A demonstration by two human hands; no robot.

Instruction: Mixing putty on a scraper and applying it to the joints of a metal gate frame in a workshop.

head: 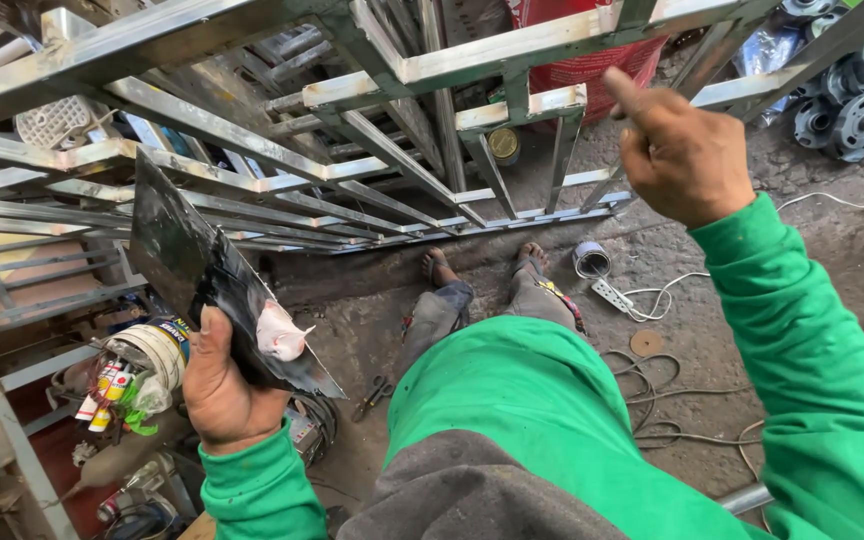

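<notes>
The left hand (222, 385) grips a thin, stiff, probably sharp-edged dark plate (192, 270) by its lower edge, below the frame (372, 150), while the right hand (682, 150), loosely curled and empty, touches the frame's bar.

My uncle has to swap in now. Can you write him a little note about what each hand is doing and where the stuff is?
Left hand: gripping a dark flat scraper blade smeared with pinkish putty.
Right hand: raised, holding nothing, one finger out, close to the metal gate frame.
Putty is loaded on the blade; none shows on the frame.
On the floor: power strip, pliers, small tin.
</notes>
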